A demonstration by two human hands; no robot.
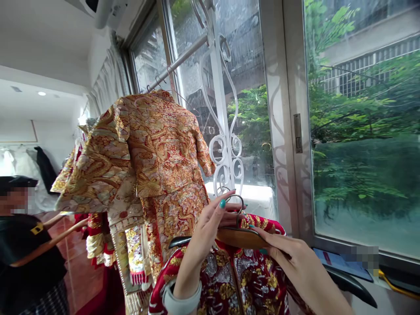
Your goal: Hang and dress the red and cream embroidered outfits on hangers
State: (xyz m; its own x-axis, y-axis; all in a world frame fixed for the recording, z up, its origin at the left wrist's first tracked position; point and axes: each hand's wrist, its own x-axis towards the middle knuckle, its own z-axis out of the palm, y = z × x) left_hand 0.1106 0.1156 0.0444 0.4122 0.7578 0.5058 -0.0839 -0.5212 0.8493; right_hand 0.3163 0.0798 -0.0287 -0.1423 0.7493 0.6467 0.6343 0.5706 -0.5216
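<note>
Below me is a dark red jacket (226, 280) with gold and silver embroidery, and a hanger sits at its neck. The clothes hanger (241, 237) has a brown wooden middle, dark arms and a curved metal hook. My left hand (210, 227), with teal nails and a pale band at the wrist, has its fingers curled around the hook's base. On the wooden part, my right hand (295, 258) pinches the hanger between thumb and fingers. More red and gold fabric (262, 222) shows behind the hanger.
Gold embroidered garments (164, 148) hang on a rail (187, 57) at left. A white scrolled metal stand (218, 87) rises before the window. A person in black (29, 253) stands at far left, arms toward the garments. A tablet-like object (341, 262) lies on the sill.
</note>
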